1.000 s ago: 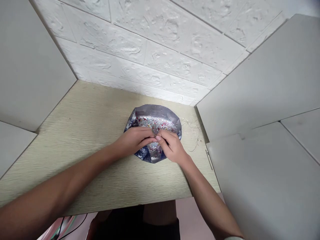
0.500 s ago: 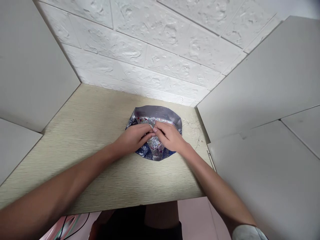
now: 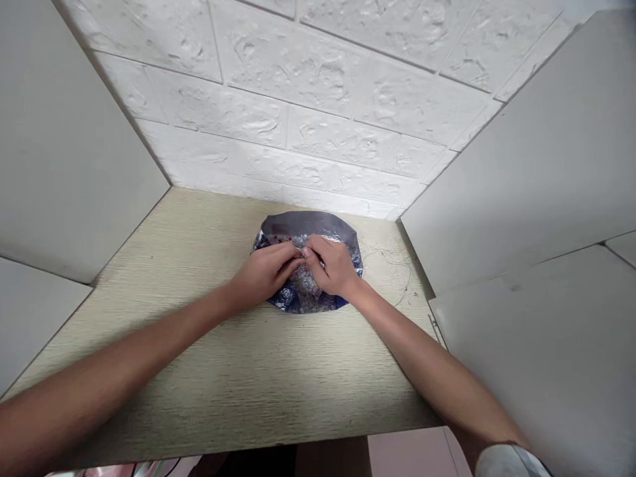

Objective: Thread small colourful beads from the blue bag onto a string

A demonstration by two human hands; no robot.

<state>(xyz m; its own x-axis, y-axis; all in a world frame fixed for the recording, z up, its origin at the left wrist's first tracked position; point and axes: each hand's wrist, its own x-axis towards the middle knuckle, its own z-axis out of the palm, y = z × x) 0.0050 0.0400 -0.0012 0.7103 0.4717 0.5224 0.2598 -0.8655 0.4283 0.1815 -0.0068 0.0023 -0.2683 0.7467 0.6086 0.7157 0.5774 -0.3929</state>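
Note:
A shiny silver and blue foil bag (image 3: pixel 311 228) lies open on the pale wooden table (image 3: pixel 209 371), with several small coloured beads glittering inside. My left hand (image 3: pixel 263 275) and my right hand (image 3: pixel 332 266) rest on the bag side by side. Their fingertips meet over the bag's middle and are pinched together. What they pinch is too small to make out. Both hands cover much of the bag's near half.
A white brick-pattern wall (image 3: pixel 318 119) closes the back. Grey panels stand at the left (image 3: pixel 64 165) and right (image 3: pixel 521 179). Thin loose threads (image 3: pixel 392 265) lie on the table right of the bag. The table's front edge runs near the bottom.
Both hands have slid a little toward the far side of the bag, fingertips still together. The camera has tilted, so the table and bag sit slightly lower in view.

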